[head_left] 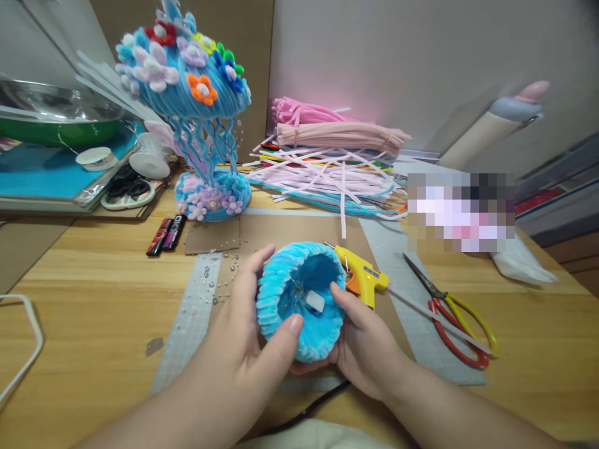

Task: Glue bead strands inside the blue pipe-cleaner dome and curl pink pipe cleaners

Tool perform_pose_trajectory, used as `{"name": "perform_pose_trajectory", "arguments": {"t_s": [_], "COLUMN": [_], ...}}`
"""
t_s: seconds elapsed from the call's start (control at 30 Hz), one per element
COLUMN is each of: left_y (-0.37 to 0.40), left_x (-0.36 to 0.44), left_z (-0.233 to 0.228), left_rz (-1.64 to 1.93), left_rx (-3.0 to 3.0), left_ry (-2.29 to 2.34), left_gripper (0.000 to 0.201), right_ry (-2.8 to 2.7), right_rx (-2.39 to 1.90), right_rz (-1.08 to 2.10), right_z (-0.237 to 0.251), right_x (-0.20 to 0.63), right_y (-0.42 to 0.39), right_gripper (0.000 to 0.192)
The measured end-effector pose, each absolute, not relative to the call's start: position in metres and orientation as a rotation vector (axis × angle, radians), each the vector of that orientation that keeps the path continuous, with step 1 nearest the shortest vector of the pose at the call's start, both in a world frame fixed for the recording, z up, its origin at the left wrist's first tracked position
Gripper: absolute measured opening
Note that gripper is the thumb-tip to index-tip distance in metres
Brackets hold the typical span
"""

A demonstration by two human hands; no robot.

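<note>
A blue fuzzy bowl-shaped shell [299, 299] made of coiled pipe cleaners is held over the table with its hollow side facing me. My left hand [243, 330] grips its left rim, thumb on the near edge. My right hand [365, 343] supports the right side, and its thumb presses a small white piece [314, 304] inside the hollow. A yellow glue gun [362, 274] lies just behind the shell.
A finished blue pipe-cleaner jellyfish with coloured flowers [196, 112] stands at the back. Piles of pink and white pipe cleaners [327, 162] lie behind. Red-and-yellow scissors [453, 312] rest at right. Clear beads [215, 274] and two dark tubes [166, 236] lie at left.
</note>
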State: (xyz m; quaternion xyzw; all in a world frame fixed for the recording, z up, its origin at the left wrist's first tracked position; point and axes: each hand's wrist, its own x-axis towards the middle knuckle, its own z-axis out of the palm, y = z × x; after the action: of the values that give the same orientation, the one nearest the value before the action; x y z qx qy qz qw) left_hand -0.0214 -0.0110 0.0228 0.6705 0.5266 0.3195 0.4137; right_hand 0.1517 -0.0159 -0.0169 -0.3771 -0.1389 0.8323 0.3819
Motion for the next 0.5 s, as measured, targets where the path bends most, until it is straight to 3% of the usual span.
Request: {"name": "perform_pose_trajectory", "arguments": {"t_s": [0.5], "left_y": [-0.0136], "left_x": [-0.0218], "left_z": [0.0193], "left_rz": [0.869], "left_rx": [1.555], "left_ry": [1.252], "left_gripper": [0.061], "right_ry": [-0.63], "right_rx": [-1.036], "right_rz": [1.743], "right_z": [-0.0204], "right_x": [0.1475], "right_y": [-0.0113], "right_gripper": [0.019]}}
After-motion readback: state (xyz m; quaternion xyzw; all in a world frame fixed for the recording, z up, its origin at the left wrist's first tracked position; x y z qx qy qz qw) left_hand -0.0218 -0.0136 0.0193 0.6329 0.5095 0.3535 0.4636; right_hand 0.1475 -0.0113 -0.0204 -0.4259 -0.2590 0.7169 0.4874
